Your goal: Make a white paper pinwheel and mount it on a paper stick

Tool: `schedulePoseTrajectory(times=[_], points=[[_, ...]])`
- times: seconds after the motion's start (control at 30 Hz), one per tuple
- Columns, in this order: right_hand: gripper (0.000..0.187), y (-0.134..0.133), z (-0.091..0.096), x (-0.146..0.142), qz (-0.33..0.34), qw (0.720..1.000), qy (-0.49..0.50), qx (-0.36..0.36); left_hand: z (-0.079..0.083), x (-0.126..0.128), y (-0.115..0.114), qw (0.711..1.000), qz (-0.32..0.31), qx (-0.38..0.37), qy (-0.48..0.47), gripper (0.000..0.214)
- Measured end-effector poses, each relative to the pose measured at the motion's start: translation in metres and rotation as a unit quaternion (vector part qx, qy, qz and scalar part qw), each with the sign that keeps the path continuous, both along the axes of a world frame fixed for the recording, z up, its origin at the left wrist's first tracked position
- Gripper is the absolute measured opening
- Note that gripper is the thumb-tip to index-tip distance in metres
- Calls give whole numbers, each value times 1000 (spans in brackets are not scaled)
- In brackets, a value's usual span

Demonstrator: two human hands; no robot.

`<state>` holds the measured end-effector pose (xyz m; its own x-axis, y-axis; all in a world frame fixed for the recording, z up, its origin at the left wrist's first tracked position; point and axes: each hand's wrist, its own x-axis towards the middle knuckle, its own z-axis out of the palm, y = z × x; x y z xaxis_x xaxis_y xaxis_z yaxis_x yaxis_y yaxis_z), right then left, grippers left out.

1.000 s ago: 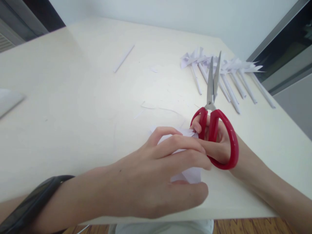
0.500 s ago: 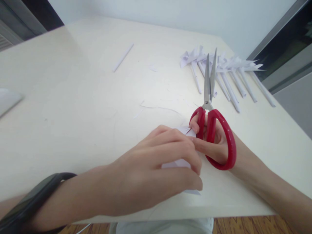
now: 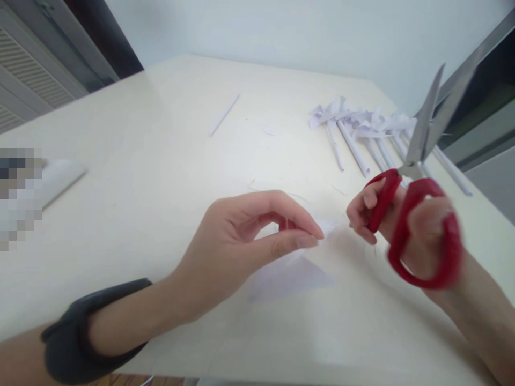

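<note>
My left hand (image 3: 249,241), with a black band on its wrist, pinches thumb and forefinger together on a piece of white paper (image 3: 293,279). The paper is partly hidden by the hand and hangs or lies just below it, blurred. To the right, my right hand (image 3: 418,230) has its thumb and fingers through the handles of red-handled scissors (image 3: 426,220). The scissors' blades point up and away, slightly parted, and stand clear of the paper.
Several white paper pinwheels on rolled-paper sticks (image 3: 354,145) lie in a row at the back right. One rolled paper stick (image 3: 224,114) lies at the back. Thin paper scraps (image 3: 298,196) are scattered mid-table. A white stack (image 3: 60,179), partly pixelated, sits at the left edge.
My right hand has moved right with the scissors, away from the paper, and the blades have parted more. My left hand has turned, and its thumb and forefinger pinch now shows.
</note>
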<state>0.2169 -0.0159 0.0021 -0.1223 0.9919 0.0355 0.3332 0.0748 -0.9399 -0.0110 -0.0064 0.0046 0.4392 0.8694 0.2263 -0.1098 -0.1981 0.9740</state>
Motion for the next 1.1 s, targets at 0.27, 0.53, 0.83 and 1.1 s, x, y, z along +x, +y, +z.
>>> schedulePoseTrajectory(times=[0.27,0.53,0.83,1.1], points=[[10,-16,10,-8,23,983,-179,35,-1,3,3,993,105,-11,-49,10],[21,-21,1,-19,57,923,-325,198,-5,3,5,994,58,-65,-59,10],[17,-20,2,-21,32,902,-357,239,-3,2,4,995,44,-83,-40,12],[13,-22,1,-20,16,887,-378,265,-6,2,5,992,49,-110,-39,11]])
